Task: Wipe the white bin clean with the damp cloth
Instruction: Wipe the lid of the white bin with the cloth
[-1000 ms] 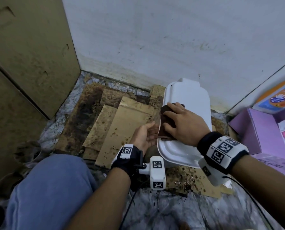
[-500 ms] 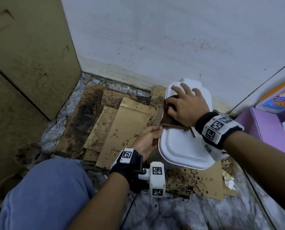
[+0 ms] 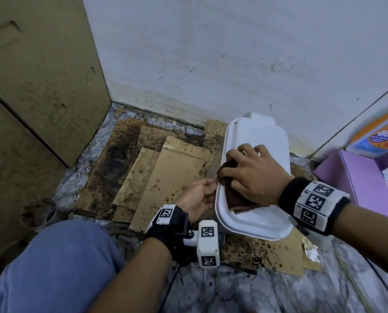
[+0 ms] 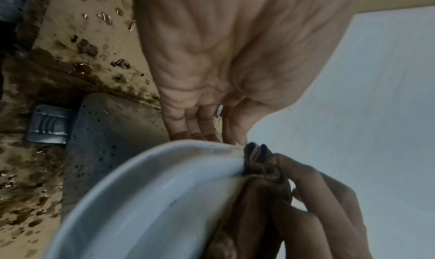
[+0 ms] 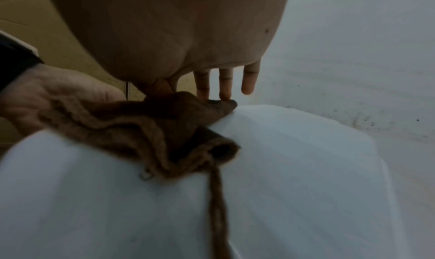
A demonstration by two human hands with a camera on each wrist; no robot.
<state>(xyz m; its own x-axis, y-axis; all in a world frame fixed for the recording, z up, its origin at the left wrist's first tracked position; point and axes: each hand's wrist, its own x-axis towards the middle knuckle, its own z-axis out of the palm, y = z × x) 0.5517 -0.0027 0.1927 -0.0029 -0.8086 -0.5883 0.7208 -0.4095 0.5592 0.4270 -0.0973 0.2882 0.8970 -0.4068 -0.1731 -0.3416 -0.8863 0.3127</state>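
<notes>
The white bin [image 3: 259, 135] stands on the floor near the wall with its lid down. My right hand [image 3: 251, 175] lies flat on the lid and presses a brown damp cloth [image 3: 232, 197] against its left half. In the right wrist view the straight fingers [image 5: 225, 84] reach past the bunched cloth [image 5: 141, 125] over the white lid [image 5: 294, 170]. My left hand [image 3: 197, 195] rests with straight fingers against the bin's left side, just under the lid rim [image 4: 153, 188]. The left wrist view shows that palm [image 4: 223, 58] beside the cloth [image 4: 261, 168].
Stained, wet cardboard sheets [image 3: 166, 172] cover the floor left of the bin and under it. The white wall [image 3: 233, 64] is close behind. A purple box [image 3: 358, 177] stands at the right, a brown panel [image 3: 41, 64] at the left. My blue-clad knee [image 3: 59, 263] is near.
My right hand pushed the cloth to the far end of the lid, then drew it back toward the near middle. The left hand stayed at the bin's left side.
</notes>
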